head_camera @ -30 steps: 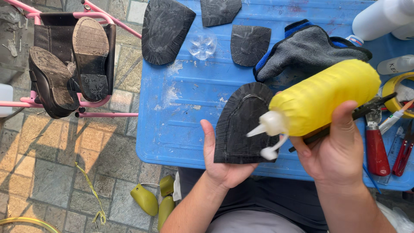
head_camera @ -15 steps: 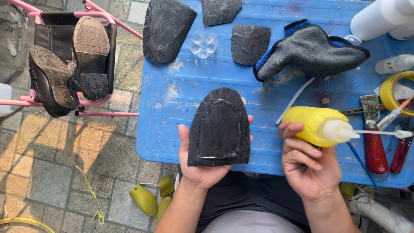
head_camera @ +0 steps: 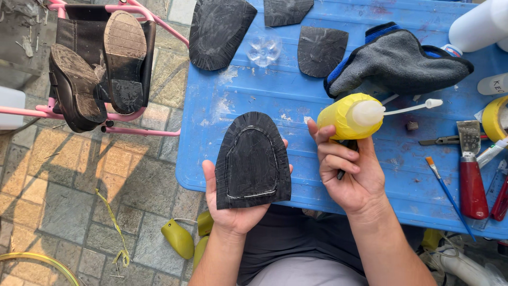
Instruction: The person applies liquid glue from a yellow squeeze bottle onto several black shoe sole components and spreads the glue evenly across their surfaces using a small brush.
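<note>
Surface: blue plastic table [head_camera: 296, 106], scuffed, set over stone paving [head_camera: 69, 185]. Left hand [head_camera: 235, 209] cradles black rubber sole piece [head_camera: 253, 160] flat on palm, past table's near edge. Right hand [head_camera: 352, 175] clenched around yellow glue bottle [head_camera: 346, 115], nozzle pointing right. Grey glove [head_camera: 397, 61], spare soles, tools crowd far and right sides. Open room mid-table. Boots [head_camera: 98, 69] on pink rack, left.

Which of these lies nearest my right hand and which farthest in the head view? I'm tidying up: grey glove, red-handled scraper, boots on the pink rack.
From the right hand:
1. Grey glove, just above it on the blue table.
2. Red-handled scraper, off to its right.
3. Boots, far left on the pink rack.
</note>
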